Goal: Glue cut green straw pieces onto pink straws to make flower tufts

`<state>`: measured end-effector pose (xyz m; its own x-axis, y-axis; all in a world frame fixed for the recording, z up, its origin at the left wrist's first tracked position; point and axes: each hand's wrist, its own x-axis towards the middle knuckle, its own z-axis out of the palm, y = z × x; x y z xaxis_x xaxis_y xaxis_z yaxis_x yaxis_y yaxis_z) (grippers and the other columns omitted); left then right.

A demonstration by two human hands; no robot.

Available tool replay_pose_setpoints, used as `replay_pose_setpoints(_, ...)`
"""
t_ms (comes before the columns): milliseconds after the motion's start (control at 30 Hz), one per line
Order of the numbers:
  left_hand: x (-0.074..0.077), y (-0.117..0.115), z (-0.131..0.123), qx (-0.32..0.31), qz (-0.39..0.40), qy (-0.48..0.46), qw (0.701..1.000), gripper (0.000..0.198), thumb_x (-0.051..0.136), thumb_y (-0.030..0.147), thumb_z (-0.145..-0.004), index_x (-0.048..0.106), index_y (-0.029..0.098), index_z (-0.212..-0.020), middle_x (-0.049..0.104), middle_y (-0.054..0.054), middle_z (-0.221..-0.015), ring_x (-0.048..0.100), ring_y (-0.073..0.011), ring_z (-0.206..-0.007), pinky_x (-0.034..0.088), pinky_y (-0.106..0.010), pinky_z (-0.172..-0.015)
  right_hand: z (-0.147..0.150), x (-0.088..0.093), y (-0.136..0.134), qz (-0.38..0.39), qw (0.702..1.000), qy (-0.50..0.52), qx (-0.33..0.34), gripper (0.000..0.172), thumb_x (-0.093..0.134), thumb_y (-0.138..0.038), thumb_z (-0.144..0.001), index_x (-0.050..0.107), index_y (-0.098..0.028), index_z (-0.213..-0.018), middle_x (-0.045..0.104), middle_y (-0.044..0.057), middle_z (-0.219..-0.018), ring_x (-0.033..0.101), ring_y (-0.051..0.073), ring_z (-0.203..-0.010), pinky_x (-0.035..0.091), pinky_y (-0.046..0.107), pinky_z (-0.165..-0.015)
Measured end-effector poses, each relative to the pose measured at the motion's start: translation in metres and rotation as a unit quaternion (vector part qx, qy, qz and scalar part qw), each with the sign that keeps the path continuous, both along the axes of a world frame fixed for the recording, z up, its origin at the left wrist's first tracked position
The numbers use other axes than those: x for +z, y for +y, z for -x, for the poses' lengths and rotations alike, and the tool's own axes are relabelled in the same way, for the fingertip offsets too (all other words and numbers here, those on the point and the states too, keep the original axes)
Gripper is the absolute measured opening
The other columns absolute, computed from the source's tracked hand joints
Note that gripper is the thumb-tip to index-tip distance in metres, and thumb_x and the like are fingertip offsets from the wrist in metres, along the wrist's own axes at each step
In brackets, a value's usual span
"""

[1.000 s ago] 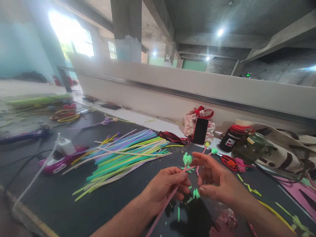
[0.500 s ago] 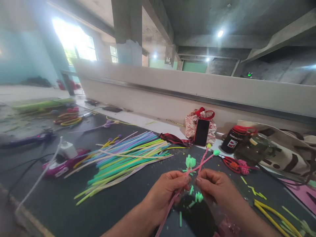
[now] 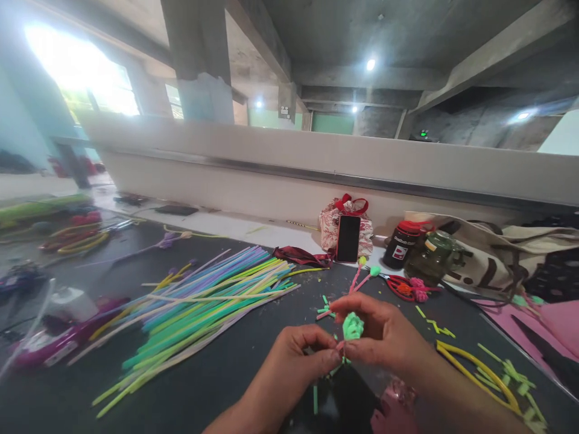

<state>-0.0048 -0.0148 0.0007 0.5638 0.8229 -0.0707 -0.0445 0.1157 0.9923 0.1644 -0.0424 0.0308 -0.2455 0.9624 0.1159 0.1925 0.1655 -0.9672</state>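
My left hand (image 3: 301, 361) has thumb and finger pinched on a short pink pipe-cleaner stem below a fuzzy light-green flower head (image 3: 353, 326). Curved round that head is my right hand (image 3: 384, 331), its thumb low by the stem and its fingers arched behind. Beyond the right fingers, two pink pipe cleaners (image 3: 355, 283) show, tipped with a yellow bud (image 3: 362, 261) and a green bud (image 3: 374, 271). Their lower parts are hidden by the hand. Small green clippings (image 3: 315, 399) lie on the dark table beneath.
Pastel pipe cleaners (image 3: 203, 313) spread across the left of the table, near a purple glue gun (image 3: 49, 349). A phone (image 3: 348, 239) leans on a patterned pouch. Behind my right hand are red-handled pliers (image 3: 400, 287), a black bottle (image 3: 401, 246) and a green jug (image 3: 432, 259). A bent yellow pipe cleaner (image 3: 479, 367) lies right.
The view has turned right. Both hands have come together at the green flower head, which stood beyond them before. The crossed pink stems with buds are no longer between my fingertips.
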Motion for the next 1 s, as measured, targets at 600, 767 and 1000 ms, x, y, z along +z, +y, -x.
replay_pose_setpoints(600, 0.004, -0.002, 0.003, -0.074, 0.168, -0.12, 0.976, 0.019, 0.062, 0.028, -0.068, 0.05, 0.014, -0.071, 0.059, -0.001, -0.054, 0.052, -0.0084, -0.043, 0.037, -0.015, -0.039, 0.012, 0.013, -0.003, 0.056, 0.997, -0.056, 0.002, 0.026, 0.065, -0.016, -0.067, 0.055, -0.02, -0.091, 0.055, -0.004, -0.068, 0.05, 0.011, -0.061, 0.039, 0.022, -0.056)
replay_pose_setpoints(767, 0.003, -0.002, 0.004, -0.114, 0.22, -0.128, 0.96, 0.014, 0.061, 0.022, -0.067, 0.051, 0.013, -0.069, 0.061, -0.004, -0.056, 0.054, -0.0082, -0.042, 0.038, -0.014, -0.037, 0.014, 0.018, -0.005, 0.081, 0.995, -0.052, 0.018, 0.016, 0.063, -0.013, -0.067, 0.054, -0.018, -0.08, 0.051, -0.006, -0.064, 0.043, 0.007, -0.056, 0.033, 0.018, -0.05)
replay_pose_setpoints(1000, 0.003, -0.003, 0.003, -0.129, 0.249, -0.126, 0.951, 0.009, 0.058, 0.017, -0.068, 0.053, 0.012, -0.072, 0.061, -0.004, -0.06, 0.052, -0.0065, -0.041, 0.033, -0.011, -0.03, 0.016, 0.013, -0.005, 0.044, 0.992, -0.116, -0.017, 0.014, 0.058, -0.01, -0.065, 0.055, -0.018, -0.076, 0.052, -0.006, -0.061, 0.043, 0.008, -0.053, 0.033, 0.018, -0.048)
